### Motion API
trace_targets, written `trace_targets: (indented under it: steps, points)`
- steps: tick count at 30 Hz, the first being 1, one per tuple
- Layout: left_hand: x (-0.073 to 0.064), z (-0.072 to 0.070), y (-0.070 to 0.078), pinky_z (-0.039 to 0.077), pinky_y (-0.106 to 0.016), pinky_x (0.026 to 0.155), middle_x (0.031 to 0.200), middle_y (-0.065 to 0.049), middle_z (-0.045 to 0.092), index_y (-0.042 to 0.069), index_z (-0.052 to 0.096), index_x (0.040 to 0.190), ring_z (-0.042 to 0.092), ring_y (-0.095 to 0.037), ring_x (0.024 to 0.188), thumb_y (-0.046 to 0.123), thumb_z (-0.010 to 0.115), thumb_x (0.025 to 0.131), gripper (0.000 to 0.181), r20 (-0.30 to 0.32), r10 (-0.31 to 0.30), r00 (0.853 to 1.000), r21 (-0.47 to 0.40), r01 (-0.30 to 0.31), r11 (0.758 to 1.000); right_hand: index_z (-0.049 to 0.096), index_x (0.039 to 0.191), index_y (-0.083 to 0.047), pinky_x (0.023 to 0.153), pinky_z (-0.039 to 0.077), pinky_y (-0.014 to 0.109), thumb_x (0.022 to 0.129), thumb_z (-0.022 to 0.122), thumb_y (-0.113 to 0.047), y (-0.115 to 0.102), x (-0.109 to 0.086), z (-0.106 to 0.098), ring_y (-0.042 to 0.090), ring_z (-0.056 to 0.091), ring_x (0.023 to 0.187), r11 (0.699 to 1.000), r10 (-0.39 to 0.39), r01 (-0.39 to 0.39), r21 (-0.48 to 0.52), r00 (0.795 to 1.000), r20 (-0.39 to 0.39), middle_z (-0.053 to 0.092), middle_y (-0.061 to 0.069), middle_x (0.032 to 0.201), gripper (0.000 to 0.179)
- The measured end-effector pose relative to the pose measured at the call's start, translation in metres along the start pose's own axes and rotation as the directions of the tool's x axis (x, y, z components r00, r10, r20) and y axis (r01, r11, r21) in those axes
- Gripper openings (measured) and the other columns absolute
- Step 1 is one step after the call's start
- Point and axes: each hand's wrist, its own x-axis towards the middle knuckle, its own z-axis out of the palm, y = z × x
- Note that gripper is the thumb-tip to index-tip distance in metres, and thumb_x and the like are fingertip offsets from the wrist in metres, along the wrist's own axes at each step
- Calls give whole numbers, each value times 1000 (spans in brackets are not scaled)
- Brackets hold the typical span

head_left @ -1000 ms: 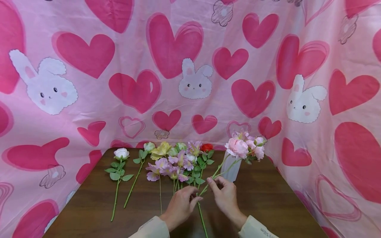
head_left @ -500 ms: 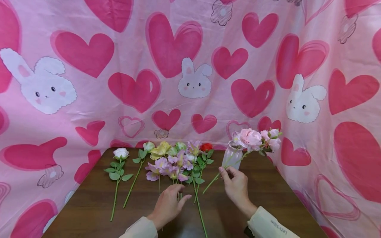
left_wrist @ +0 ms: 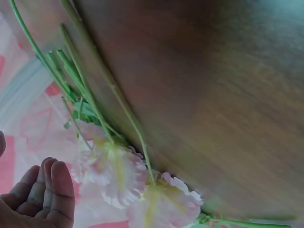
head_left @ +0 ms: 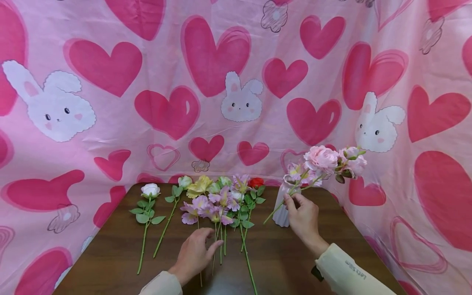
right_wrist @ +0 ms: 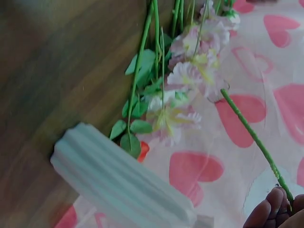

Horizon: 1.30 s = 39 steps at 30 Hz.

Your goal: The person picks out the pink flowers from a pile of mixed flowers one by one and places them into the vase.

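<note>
My right hand (head_left: 304, 217) pinches the green stem (right_wrist: 254, 137) of a pink peony spray (head_left: 322, 159), whose blooms lean up and to the right. Behind and beside that hand is a white ribbed vase (head_left: 281, 211); in the head view the spray's stem crosses in front of it. A lilac flower (head_left: 296, 170) shows at the vase's mouth. My left hand (head_left: 195, 250) holds nothing, its fingers loosely bent beside the thin stems of several lilac flowers (head_left: 199, 205). In the left wrist view those fingers (left_wrist: 61, 190) appear near the lilac petals.
A white rose (head_left: 150, 190) and a pale green-white rose (head_left: 184, 182) lie at the left of the brown table (head_left: 110, 254). A yellow flower (head_left: 199, 186) and a red rose (head_left: 256, 182) lie at the back. Pink heart-print cloth (head_left: 166, 61) encloses the table.
The right hand has carried the peony spray right and upward, toward the vase. My left hand has come off the stem and drawn back to the left.
</note>
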Motion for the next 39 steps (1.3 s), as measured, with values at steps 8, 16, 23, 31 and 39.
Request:
trace_targets:
  steps: [8, 16, 23, 31, 39]
  points:
    - [-4, -5, -6, 57, -39, 75, 98, -4, 72, 13, 72, 105, 68, -18, 91, 32, 83, 87, 28, 0, -40, 999, 18, 40, 999, 68, 68, -7, 49, 36, 21, 93, 75, -8, 5, 24, -7, 10, 52, 52, 996, -43, 38, -76, 997, -62, 65, 1, 58, 26]
    - [-8, -6, -11, 56, -40, 75, 97, -3, 72, 13, 72, 103, 67, -18, 91, 35, 83, 87, 29, 7, -41, 999, 41, 41, 998, 67, 69, -4, 47, 31, 25, 94, 74, -9, 8, 41, -12, 11, 43, 51, 993, -80, 69, -94, 991, -111, 60, 4, 56, 26]
    - [-11, -6, -15, 56, -39, 75, 97, -1, 72, 14, 73, 102, 67, -18, 91, 33, 84, 86, 28, 23, -72, 997, 48, 71, 996, 64, 69, 0, 50, 30, 27, 93, 72, -4, 10, 55, -16, 12, 41, 52, 990, -104, 87, -113, 982, -157, 54, 6, 55, 25]
    - [-12, -8, -16, 55, -37, 72, 93, 2, 71, 13, 73, 100, 66, -17, 88, 31, 85, 85, 26, 30, -75, 997, 43, 74, 996, 67, 77, 5, 55, 32, 28, 97, 69, -8, 9, 73, -21, 23, 48, 59, 987, -116, 91, -132, 974, -196, 61, 16, 62, 24]
    - [-10, -9, -18, 56, -38, 72, 93, 3, 70, 13, 72, 99, 66, -17, 87, 32, 85, 85, 27, 10, -62, 998, 56, 61, 997, 70, 85, 6, 57, 33, 25, 101, 65, -15, 9, 84, -24, 28, 53, 62, 992, -46, 22, -127, 981, -190, 66, 20, 70, 26]
